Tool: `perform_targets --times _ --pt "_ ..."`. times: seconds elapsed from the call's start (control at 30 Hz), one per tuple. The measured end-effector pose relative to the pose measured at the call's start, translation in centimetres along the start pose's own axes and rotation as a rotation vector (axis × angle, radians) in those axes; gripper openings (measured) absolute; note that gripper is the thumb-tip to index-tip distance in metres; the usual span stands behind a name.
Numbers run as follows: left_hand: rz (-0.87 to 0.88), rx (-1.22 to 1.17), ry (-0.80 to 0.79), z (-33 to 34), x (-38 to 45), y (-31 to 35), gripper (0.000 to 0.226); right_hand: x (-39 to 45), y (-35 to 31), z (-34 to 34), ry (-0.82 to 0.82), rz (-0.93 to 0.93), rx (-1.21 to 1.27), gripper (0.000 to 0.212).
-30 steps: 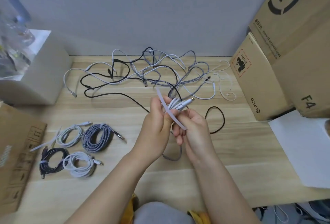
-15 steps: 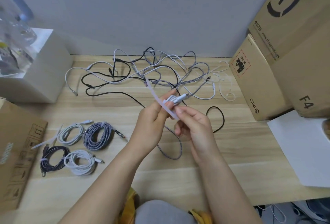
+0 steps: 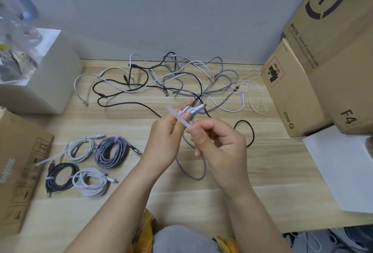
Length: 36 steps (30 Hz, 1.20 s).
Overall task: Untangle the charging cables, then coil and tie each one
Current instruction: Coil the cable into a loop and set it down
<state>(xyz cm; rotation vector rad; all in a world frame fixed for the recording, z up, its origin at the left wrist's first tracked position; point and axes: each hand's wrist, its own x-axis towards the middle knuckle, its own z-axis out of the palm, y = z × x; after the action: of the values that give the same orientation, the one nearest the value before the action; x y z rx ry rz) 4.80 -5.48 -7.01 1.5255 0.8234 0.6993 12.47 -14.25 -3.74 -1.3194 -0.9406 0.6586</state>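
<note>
Over the middle of the wooden table (image 3: 222, 202), my left hand (image 3: 163, 141) grips a bundle of grey braided cable (image 3: 193, 109) folded into loops; one loop of it hangs down to the table below my hands. A white tie strip (image 3: 177, 116) lies across the bundle. My right hand (image 3: 218, 146) pinches the strip's lower end. Behind my hands a tangle of black, white and grey cables (image 3: 171, 79) spreads toward the wall. Several coiled and tied cables (image 3: 86, 164) lie at the left front.
Cardboard boxes (image 3: 314, 75) stand at the right with a white sheet (image 3: 343, 168) in front of them. A grey box (image 3: 48, 79) with a clear bag on top stands at the left. A flat cardboard piece (image 3: 18, 168) lies at the left edge. A loose white tie strip (image 3: 54, 157) lies beside the coils.
Both hands have shifted slightly away from me with the bundle. The tie strip has swung so its upper end points left, and the hanging grey loop has lengthened.
</note>
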Motion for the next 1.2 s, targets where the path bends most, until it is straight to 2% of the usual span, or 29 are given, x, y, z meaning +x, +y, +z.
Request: perform_targets --times 0.27,0.7,0.93,1.07,1.13,1.2 --pt "0.044 -0.016 0.019 0.0 0.0 0.7 0.031 0.5 0.8 -0.5 0.104 0.197 0.031 0.016" --pt "0.035 0.001 -0.014 -0.1 -0.1 1.0 0.03 0.6 1.0 -0.5 0.096 0.211 0.024 0.016" --pt "0.134 0.27 -0.062 0.6 -0.7 0.3 0.033 0.9 1.2 -0.4 0.16 0.279 -0.01 0.017" --pt "0.15 0.336 -0.087 0.5 -0.5 -0.2 0.044 0.9 1.6 0.0 0.211 0.224 -0.199 0.012" --pt "0.165 0.357 -0.101 0.4 -0.4 -0.5 0.044 1.1 1.8 0.1 0.228 0.155 -0.336 0.018" --pt "0.199 0.428 -0.105 0.3 -0.2 -0.9 0.04 1.3 2.0 0.2 0.231 0.064 -0.491 0.011"
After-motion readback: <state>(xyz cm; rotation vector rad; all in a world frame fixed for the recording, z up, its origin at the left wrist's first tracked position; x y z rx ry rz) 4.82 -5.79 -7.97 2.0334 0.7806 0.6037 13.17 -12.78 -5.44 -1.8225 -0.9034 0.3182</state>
